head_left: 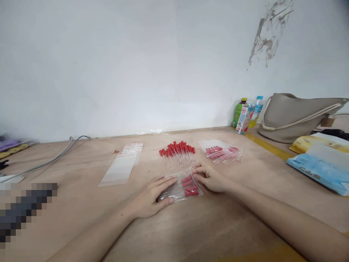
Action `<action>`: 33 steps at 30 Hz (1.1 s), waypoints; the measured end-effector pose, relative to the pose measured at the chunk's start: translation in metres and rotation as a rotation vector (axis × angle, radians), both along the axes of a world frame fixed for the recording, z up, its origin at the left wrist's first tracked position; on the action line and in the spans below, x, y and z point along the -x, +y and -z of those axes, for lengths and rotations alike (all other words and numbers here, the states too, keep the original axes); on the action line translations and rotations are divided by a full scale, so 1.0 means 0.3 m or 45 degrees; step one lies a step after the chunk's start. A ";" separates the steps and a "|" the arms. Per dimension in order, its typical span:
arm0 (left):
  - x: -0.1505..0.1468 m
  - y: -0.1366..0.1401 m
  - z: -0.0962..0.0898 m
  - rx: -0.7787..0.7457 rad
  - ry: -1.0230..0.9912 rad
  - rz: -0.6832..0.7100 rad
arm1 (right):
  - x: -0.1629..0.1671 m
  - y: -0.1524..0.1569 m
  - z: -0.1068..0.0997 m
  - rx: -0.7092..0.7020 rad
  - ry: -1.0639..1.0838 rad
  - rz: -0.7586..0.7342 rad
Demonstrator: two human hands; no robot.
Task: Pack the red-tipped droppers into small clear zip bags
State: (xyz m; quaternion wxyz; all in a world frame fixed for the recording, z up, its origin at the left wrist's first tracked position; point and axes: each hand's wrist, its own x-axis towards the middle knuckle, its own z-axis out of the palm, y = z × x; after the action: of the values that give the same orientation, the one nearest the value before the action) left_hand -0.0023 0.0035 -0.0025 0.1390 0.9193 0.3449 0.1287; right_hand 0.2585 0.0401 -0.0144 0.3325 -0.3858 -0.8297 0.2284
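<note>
A clear zip bag (178, 194) with several red-bulbed droppers (191, 191) inside lies flat on the table in front of me. My left hand (152, 196) rests on the bag's left end, thumb and fingers spread. At the bag's right end, my right hand (208, 177) pinches the zip edge between thumb and fingers. Just beyond the bag, a fanned pile of loose droppers (178, 149) shows red bulbs facing away and thin clear tubes facing me. Filled zip bags (222, 151) overlap to the right of the pile, also with red bulbs in them.
Flat unfilled bags (121, 167) lie left of the pile. A grey cable (64, 149) crosses the far left. Bottles (245, 114), a grey bag (294, 116) and a blue-and-white packet (317, 174) stand or lie at the right. A white wall (122, 69) bounds the table's back.
</note>
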 end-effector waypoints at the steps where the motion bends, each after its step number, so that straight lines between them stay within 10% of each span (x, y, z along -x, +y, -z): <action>1: 0.000 0.001 0.001 0.003 0.005 0.001 | -0.010 0.010 -0.007 0.014 0.009 0.087; 10: -0.003 0.007 -0.003 0.036 -0.005 0.014 | 0.025 0.181 -0.110 0.172 -0.378 0.748; 20: 0.001 0.002 -0.005 0.002 0.074 0.057 | 0.082 0.345 -0.103 0.504 -0.403 0.839; 27: -0.005 -0.002 -0.018 0.001 0.100 0.044 | 0.025 0.238 -0.103 0.272 -0.048 0.801; 33: -0.002 0.003 -0.006 -0.025 0.089 0.054 | -0.037 0.037 -0.019 0.279 0.809 0.536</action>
State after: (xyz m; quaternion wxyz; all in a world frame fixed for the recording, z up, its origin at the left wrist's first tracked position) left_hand -0.0016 0.0044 -0.0006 0.1206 0.9317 0.3287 0.0967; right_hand 0.2696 0.0513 -0.0087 0.5690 -0.4909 -0.5590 0.3503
